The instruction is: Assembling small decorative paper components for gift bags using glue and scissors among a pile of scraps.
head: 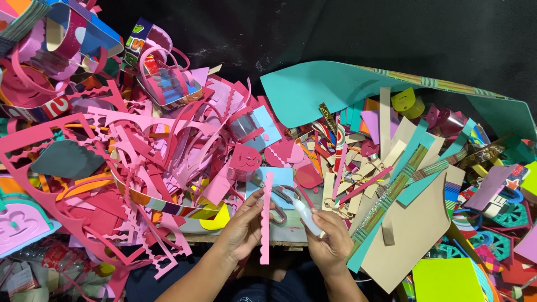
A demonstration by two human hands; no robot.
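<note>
**Gluing a scalloped pink strip**

Holding the scalloped pink strip (pixel 265 218) upright, the left hand (pixel 244 226) pinches it at mid-length. Just right of the strip, the right hand (pixel 330 240) is wrapped around a small white glue bottle (pixel 305 215), nozzle tilted toward the strip. Judging by this, gluing is underway; the next move calls for a steady squeeze. Scissors (pixel 278 207) lie behind the strip.

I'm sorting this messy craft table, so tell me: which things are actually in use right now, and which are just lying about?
In use:
- pink scalloped paper strip, held upright in the left hand
- small white glue bottle, held in the right hand, tip pointing toward the strip

Lying about:
- scissors behind the strip
- teal sheet
- pink paper offcuts
- lime green card
</note>
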